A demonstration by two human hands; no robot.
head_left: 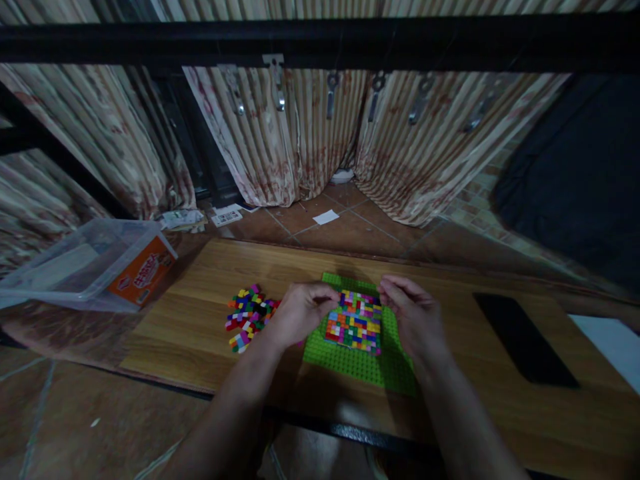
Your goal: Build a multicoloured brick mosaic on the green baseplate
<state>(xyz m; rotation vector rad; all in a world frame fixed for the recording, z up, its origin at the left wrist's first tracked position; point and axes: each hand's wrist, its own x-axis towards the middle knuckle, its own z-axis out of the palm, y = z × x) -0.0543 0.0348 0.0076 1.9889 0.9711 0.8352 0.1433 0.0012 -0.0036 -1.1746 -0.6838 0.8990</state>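
A green studded baseplate (345, 373) lies on the wooden table. On it rests a flat rectangular patch of small toy bricks (354, 327) in many colours. At the patch's upper left edge is my left hand (304, 312), thumb and fingertips pinched together. My right hand (414, 313) is at the upper right edge, its thumb and index finger closed near the corner bricks. Whatever either pinch holds is too small or hidden to make out. Left of my left hand, partly behind my wrist, a loose pile of coloured bricks (249, 317) is spread on the wood.
A clear plastic bin (117, 267) with an orange label stands left of the wooden table (185, 320). A flat black object (525, 340) and a white sheet (607, 343) lie to the right. Striped curtains (310, 133) hang behind a dark bar (320, 43) with metal hooks.
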